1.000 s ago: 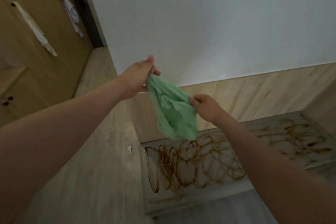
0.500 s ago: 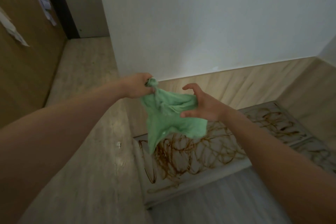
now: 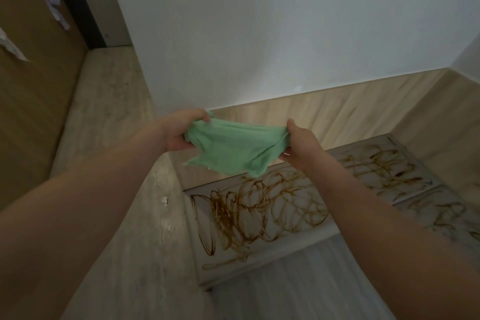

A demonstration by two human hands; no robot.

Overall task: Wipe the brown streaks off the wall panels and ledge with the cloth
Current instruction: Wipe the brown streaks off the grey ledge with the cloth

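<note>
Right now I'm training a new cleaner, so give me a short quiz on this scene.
1. True or false: the green cloth touches the brown streaks.
2. The cloth is gripped by: A one hand, B both hands, C neither.
3. Fill in: the streaks lie ___ the cloth.
Key: 1 false; 2 B, left hand and right hand; 3 below.

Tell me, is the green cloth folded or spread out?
Spread out: the cloth stretches between the left hand and right hand, each gripping one end.
</note>
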